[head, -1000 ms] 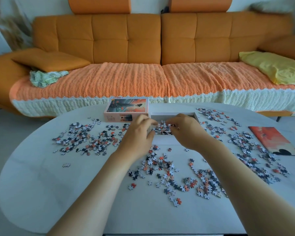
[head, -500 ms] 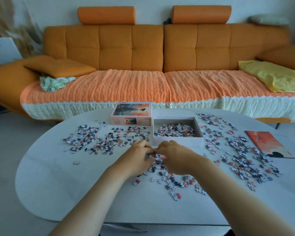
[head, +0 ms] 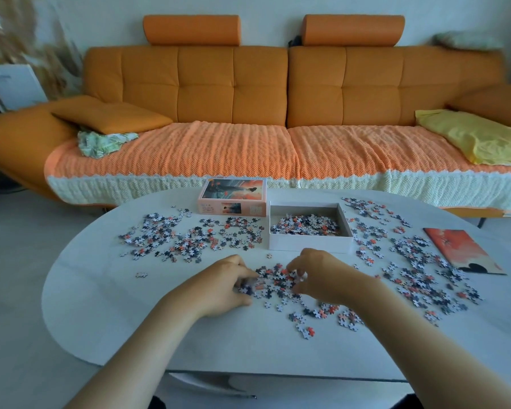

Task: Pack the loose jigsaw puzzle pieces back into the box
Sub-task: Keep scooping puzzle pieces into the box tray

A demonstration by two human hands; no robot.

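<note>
Table (head: 101, 305), pieces (head: 278, 278) half-hidden under hands (head: 328, 276)

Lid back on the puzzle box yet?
No, the white box stands open with pieces inside, and its printed lid sits beside it on the table.

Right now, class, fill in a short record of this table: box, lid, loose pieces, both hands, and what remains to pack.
Box: open, partly filled with pieces, far side of table
Lid: left of the box, picture up
Near pile: between the hands
Left hand: fingers curled into near pile
Right hand: fingers curled into near pile
Remaining: left scatter, right scatter
</note>
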